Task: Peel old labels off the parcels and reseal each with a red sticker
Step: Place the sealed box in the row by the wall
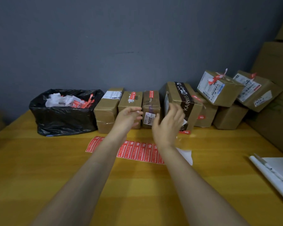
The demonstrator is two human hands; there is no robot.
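Observation:
Several brown cardboard parcels stand in a row along the grey wall. One in the middle carries a white label reading 3004. Right of it stands a taller parcel with a dark KARRIES band. My left hand is stretched out in front of a parcel with a red sticker on top, fingers apart and empty. My right hand is raised between the 3004 parcel and the KARRIES parcel, fingers spread, blurred, holding nothing I can see. A strip of red stickers lies flat on the yellow table under my forearms.
A black bin bag full of torn white and red labels sits at the left. More parcels are stacked at the right, beside big cartons. White backing paper and a white sheet with a pen lie at the right.

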